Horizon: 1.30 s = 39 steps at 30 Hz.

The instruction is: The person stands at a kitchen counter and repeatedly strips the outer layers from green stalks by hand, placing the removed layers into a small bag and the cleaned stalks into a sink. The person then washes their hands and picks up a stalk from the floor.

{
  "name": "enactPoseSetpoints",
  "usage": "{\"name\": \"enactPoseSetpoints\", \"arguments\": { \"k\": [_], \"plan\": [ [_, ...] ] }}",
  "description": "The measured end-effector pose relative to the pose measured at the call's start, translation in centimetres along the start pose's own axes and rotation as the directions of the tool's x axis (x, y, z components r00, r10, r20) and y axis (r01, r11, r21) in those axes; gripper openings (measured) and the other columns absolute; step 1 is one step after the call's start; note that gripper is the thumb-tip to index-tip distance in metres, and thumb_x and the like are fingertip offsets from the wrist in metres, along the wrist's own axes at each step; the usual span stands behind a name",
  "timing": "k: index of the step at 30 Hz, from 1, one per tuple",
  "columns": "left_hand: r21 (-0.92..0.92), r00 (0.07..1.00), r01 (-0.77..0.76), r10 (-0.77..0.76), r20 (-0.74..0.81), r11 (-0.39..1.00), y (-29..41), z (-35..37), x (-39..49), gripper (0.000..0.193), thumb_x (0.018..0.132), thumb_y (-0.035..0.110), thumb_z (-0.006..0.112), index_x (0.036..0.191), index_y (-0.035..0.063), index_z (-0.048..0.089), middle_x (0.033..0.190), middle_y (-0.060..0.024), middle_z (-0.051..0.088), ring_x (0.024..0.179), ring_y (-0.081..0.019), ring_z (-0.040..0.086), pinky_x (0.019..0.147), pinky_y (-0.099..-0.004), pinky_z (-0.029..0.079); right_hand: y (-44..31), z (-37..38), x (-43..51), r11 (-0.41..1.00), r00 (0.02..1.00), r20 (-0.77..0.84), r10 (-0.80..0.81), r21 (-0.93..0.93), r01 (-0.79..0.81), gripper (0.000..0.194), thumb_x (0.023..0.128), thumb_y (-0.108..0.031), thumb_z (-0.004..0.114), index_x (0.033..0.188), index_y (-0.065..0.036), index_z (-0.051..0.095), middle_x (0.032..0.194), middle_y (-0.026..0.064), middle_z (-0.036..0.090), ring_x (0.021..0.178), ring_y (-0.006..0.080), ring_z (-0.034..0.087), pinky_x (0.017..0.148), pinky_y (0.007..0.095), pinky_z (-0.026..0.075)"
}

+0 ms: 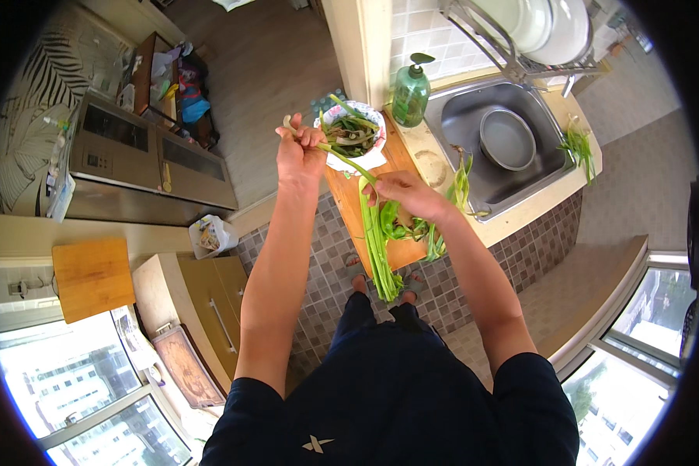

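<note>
Both my hands hold one long green stalk [349,163], possibly a scallion or leek. My left hand [301,148] is closed round its pale end, beside a lined bowl or bin [375,160] filled with leafy scraps [352,135]. Lower on the stalk, the fingers of my right hand [405,192] grip its green part. A bunch of celery [376,247] lies on the wooden board [345,207] below my right hand, its leafy end past the near edge. Green peppers [390,220] and more greens lie beside it, partly hidden by my right hand and forearm.
Right of the board, a steel sink [457,110] holds a round metal bowl [507,140]. A green pump bottle [410,96] stands at the sink's left. Green leaves [461,183] lie on the near rim, others [579,145] at the far right corner. A dish rack [518,64] with plates stands behind.
</note>
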<state>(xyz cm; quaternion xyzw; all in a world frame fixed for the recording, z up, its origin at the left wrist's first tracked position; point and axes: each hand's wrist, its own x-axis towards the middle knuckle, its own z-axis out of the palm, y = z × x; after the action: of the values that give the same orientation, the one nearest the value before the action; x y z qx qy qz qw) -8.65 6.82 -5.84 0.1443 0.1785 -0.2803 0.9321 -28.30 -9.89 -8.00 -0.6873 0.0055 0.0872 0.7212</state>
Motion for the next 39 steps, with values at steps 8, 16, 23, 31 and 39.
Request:
{"name": "enactPoseSetpoints", "arguments": {
  "k": [8,16,23,31,39],
  "plan": [
    [0.469,0.994,0.072,-0.099,0.035,0.88,-7.5,2.3,-4.6,0.041,0.112,0.04,0.039,0.106,0.0041,0.059,0.082,-0.0066,0.061,0.08,-0.0245,0.062,0.075,-0.0392,0.053,-0.7,1.1,-0.6,0.985,0.963,-0.259,0.068,0.17,-0.024,0.029,0.107,-0.025,0.053,0.097,0.0,0.063,0.084,0.0041,0.059,0.072,0.0126,0.06,0.064,0.0275,0.048],
    [0.547,0.971,-0.021,-0.115,0.212,0.837,-9.2,2.2,-4.7,0.037,0.113,0.039,0.036,0.096,0.0099,0.051,0.071,0.0017,0.039,0.064,-0.0137,0.034,0.06,-0.0318,0.035,-1.2,-0.5,-1.9,0.849,0.981,-0.08,0.174,0.517,-0.109,0.019,0.103,-0.019,0.06,0.101,-0.001,0.064,0.082,0.0038,0.06,0.07,0.0131,0.056,0.06,0.0274,0.045],
    [0.551,0.996,0.01,-0.059,0.071,0.834,-10.6,3.3,-5.9,0.04,0.113,0.041,0.033,0.095,0.0103,0.051,0.069,0.0013,0.038,0.062,-0.0138,0.035,0.058,-0.0318,0.036,-2.2,-1.1,-1.7,0.846,0.987,-0.019,0.159,0.518,-0.126,0.021,0.104,-0.022,0.057,0.099,-0.002,0.063,0.08,0.0036,0.059,0.064,0.012,0.052,0.057,0.0263,0.041],
    [0.438,0.988,-0.059,-0.012,0.156,0.897,-9.3,1.3,-5.1,0.042,0.114,0.04,0.032,0.086,0.0125,0.047,0.062,0.0037,0.03,0.054,-0.0112,0.028,0.05,-0.0288,0.028,-2.8,0.2,-0.4,0.967,0.971,-0.135,0.199,0.19,-0.172,0.026,0.106,-0.028,0.056,0.093,-0.006,0.061,0.074,-0.0017,0.054,0.058,0.0085,0.043,0.053,0.0246,0.034],
    [-0.085,0.978,0.188,-0.179,0.111,0.978,-5.5,0.4,-4.3,0.046,0.11,0.045,0.041,0.079,0.0114,0.047,0.061,0.0054,0.024,0.05,-0.0085,0.018,0.043,-0.0266,0.012,-1.7,1.5,-0.3,0.528,0.935,-0.336,-0.114,0.777,0.344,0.033,0.109,-0.034,0.052,0.085,-0.012,0.058,0.067,-0.0047,0.042,0.059,0.0078,0.035,0.054,0.0262,0.029]
  ]
}}
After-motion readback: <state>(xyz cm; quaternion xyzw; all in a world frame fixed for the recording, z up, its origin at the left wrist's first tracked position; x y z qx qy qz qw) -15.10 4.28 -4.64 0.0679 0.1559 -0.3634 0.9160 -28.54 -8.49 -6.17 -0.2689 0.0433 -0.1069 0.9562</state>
